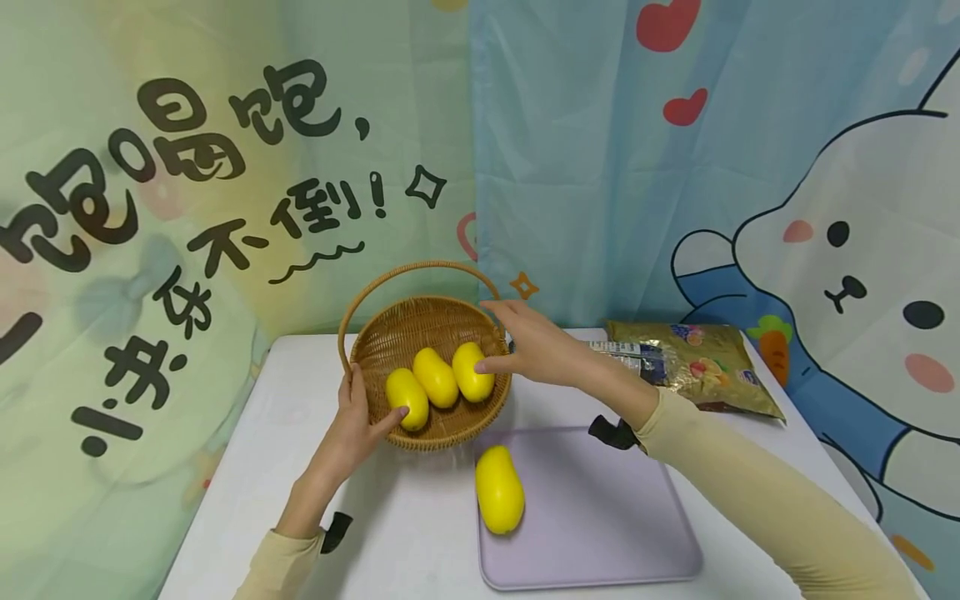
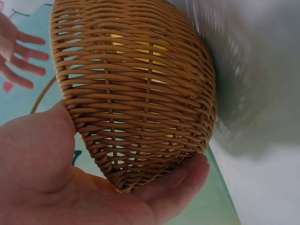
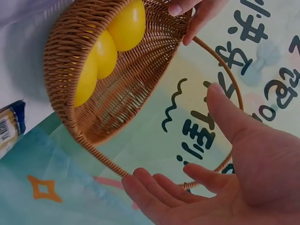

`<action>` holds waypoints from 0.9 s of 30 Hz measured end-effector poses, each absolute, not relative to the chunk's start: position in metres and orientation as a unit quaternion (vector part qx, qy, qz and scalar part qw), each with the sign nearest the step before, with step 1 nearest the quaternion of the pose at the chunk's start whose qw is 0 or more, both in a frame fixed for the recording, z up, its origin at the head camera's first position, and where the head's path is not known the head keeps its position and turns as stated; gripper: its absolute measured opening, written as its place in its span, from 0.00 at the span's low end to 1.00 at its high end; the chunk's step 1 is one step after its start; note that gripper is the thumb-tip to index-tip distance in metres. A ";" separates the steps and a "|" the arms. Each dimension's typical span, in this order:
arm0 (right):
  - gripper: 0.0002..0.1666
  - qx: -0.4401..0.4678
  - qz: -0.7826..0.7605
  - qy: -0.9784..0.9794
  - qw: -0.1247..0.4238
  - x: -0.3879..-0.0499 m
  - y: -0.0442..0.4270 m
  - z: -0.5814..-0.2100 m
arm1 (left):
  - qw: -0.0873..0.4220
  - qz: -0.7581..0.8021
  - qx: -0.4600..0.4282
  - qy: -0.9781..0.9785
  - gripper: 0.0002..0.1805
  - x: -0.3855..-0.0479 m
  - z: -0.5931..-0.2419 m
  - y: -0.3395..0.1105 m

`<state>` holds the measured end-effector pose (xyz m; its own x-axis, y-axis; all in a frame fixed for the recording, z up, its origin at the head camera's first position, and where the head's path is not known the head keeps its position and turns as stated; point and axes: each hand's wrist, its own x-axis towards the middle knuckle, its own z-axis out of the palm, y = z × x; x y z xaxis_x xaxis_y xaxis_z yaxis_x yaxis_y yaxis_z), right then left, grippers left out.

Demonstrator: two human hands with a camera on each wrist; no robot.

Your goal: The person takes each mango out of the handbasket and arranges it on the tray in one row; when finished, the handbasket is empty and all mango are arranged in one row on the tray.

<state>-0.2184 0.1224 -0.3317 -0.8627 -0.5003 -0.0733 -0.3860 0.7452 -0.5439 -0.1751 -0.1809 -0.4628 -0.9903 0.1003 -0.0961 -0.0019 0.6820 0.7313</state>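
Observation:
A brown wicker basket (image 1: 416,321) with a tall arched handle stands tilted, its mouth facing the head camera. Inside lie three yellow mangoes, left (image 1: 407,400), middle (image 1: 436,379) and right (image 1: 473,372). My left hand (image 1: 352,429) grips the basket's left side, thumb over the rim and fingers behind the wicker; the left wrist view shows them under the weave (image 2: 140,98). At the right side my right hand (image 1: 543,346) is spread, its fingers by the handle; in the right wrist view this hand (image 3: 225,183) appears apart from the rim. Whether the basket touches the table is unclear.
A lilac tray (image 1: 600,508) lies in front, with another yellow mango (image 1: 499,490) at its left edge. Behind the right forearm, a gold snack bag (image 1: 712,367) and a blue-and-white packet (image 1: 633,357) lie on the white table (image 1: 255,467). Printed curtains hang behind.

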 end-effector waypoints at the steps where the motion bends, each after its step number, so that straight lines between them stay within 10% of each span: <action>1: 0.56 -0.242 -0.259 0.928 0.113 -0.221 0.118 -0.332 | 0.062 0.398 0.027 0.915 0.62 -0.175 -0.463 -0.181; 27: 0.60 -0.242 -0.161 0.928 0.235 -0.274 0.072 -0.395 | 0.030 0.379 0.032 0.924 0.62 -0.167 -0.463 -0.172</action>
